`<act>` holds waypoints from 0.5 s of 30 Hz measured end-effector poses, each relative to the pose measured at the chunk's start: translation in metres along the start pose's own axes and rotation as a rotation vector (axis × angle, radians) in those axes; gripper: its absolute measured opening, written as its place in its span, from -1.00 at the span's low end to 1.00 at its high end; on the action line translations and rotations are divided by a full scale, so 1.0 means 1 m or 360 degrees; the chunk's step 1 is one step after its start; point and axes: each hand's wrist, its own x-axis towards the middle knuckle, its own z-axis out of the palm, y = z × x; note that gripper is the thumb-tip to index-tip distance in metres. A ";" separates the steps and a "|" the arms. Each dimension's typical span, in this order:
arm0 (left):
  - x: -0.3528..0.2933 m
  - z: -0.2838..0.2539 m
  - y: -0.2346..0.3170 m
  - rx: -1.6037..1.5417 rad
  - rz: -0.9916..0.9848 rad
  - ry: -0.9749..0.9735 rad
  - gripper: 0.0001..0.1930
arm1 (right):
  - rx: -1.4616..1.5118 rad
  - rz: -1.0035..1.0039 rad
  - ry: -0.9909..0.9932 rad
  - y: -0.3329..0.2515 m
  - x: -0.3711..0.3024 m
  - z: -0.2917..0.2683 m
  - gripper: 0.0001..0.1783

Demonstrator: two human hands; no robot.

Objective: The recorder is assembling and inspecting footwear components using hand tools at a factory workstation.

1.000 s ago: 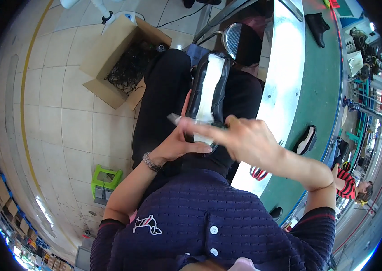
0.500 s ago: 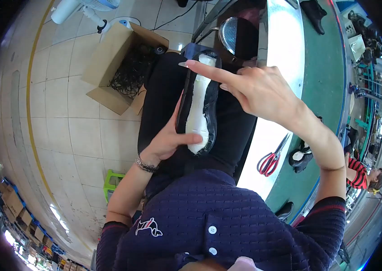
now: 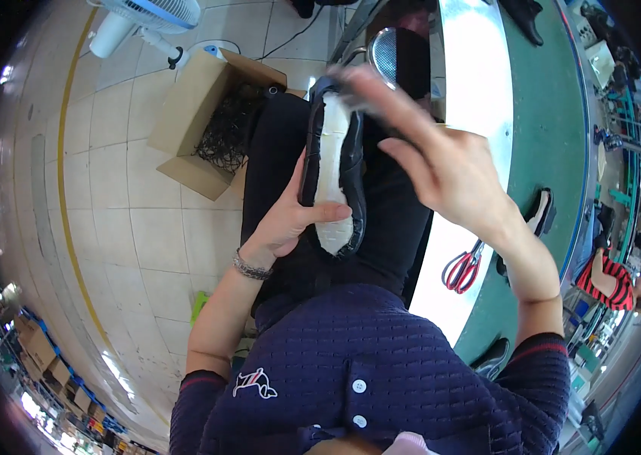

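Note:
A black shoe upper (image 3: pixel 354 178) with a white insole (image 3: pixel 332 163) lies bottom up above my lap, long side pointing away from me. My left hand (image 3: pixel 296 220) grips it from the left near its closer end, with the thumb pressed across the insole and the other fingers hidden beneath. Over and right of the shoe's far end is my right hand (image 3: pixel 449 163). Its index finger stretches toward that end, smeared by motion, and the thumb stands apart from it. Whether anything sits between these fingertips cannot be made out.
To my right runs a white bench (image 3: pixel 479 91) holding red-handled scissors (image 3: pixel 462 273). Beyond it, a green belt (image 3: pixel 548 114) carries several shoes. An open cardboard box (image 3: pixel 188 125) of black stringy scraps and a fan (image 3: pixel 138 26) stand at left. Farther right is a person in stripes (image 3: pixel 608 280).
My right hand has swung slightly right and toward me, and its thumb has opened away from the index finger. My left hand still grips the shoe, its thumb a little farther up the insole.

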 end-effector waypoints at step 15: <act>0.045 0.005 0.019 0.0114 -0.0146 0.0009 -0.46 | 0.0584 0.0384 0.0703 -0.005 -0.025 0.030 -0.26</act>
